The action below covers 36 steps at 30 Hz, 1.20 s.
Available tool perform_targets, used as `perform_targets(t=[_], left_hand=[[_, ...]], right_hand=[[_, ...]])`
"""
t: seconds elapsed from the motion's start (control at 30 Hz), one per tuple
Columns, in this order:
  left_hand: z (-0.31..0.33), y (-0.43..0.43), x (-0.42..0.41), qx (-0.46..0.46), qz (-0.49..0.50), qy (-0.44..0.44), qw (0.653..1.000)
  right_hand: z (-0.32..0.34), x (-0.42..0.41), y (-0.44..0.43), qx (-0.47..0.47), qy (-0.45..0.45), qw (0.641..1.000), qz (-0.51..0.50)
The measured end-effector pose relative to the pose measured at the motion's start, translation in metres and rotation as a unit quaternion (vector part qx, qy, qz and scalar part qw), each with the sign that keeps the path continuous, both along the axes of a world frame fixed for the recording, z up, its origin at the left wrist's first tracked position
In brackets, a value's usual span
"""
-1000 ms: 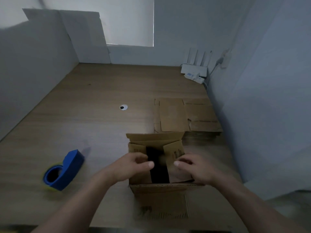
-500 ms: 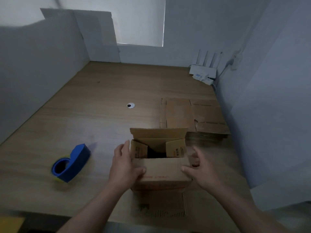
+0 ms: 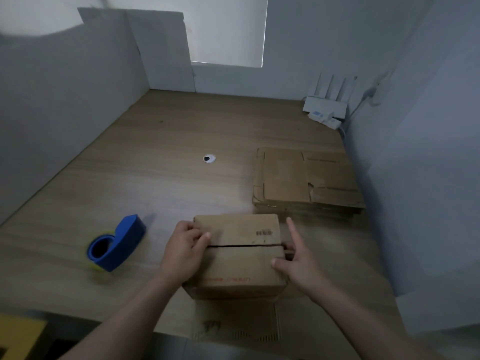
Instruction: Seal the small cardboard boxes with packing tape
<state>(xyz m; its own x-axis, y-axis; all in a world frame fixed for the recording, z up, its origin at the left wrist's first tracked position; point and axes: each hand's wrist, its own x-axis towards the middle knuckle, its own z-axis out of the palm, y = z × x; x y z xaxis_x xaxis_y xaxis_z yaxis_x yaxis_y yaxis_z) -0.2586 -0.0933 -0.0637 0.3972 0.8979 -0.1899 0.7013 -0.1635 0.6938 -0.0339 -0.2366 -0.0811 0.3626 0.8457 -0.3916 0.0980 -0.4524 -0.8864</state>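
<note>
Open bench on my left, crowded on my right

The box (image 3: 241,258) fills the gap between my hands. Left of my left hand (image 3: 185,252) the bench (image 3: 168,183) lies bare up to the blue tape dispenser (image 3: 117,242). Just beyond my right hand (image 3: 298,266) sits the flat cardboard stack (image 3: 306,183), with the side wall (image 3: 428,178) close on its right.

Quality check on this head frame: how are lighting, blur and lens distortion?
Head view: dim overall, lit mostly by the bright window at the back; the blue plastic tape dispenser is smeared by motion blur; the small brown cardboard box is soft, its red print unreadable; wide-angle distortion bends the grey walls.
</note>
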Motion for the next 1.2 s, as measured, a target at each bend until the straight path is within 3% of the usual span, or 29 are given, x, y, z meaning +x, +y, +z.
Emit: perform_targets(t=[0.17, 0.27, 0.47, 0.73, 0.8, 0.87, 0.93, 1.07, 1.2], left_hand=[[-0.008, -0.001, -0.029, 0.033, 0.027, -0.008, 0.999], [-0.01, 0.012, -0.035, 0.027, 0.016, -0.017, 0.999], [-0.021, 0.045, -0.038, 0.039, 0.018, -0.03, 0.999], [-0.027, 0.082, -0.052, 0.038, -0.033, -0.095, 0.994], [-0.03, 0.091, -0.069, 0.05, -0.008, -0.125, 0.991], [-0.042, 0.103, -0.101, 0.126, 0.057, -0.071, 0.988], [-0.062, 0.116, -0.141, 0.164, 0.116, 0.054, 0.978], [-0.105, 0.124, -0.194, 0.048, 0.115, 0.229, 0.965], [-0.119, 0.131, -0.196, -0.001, 0.071, 0.277, 0.958]], right_hand=[[-0.003, -0.035, 0.03, 0.02, -0.029, 0.998, 0.059], [-0.015, -0.052, 0.05, 0.012, -0.121, 0.992, 0.043], [-0.016, -0.072, 0.087, 0.018, -0.201, 0.978, -0.054], [-0.011, -0.08, 0.106, 0.022, -0.226, 0.964, -0.139], [-0.011, -0.08, 0.109, 0.024, -0.232, 0.961, -0.148], [-0.01, -0.082, 0.11, 0.021, -0.242, 0.958, -0.149], [-0.011, -0.082, 0.111, 0.022, -0.254, 0.955, -0.151], [-0.012, -0.083, 0.111, 0.028, -0.26, 0.951, -0.164], [-0.016, -0.083, 0.111, 0.037, -0.26, 0.951, -0.163]])
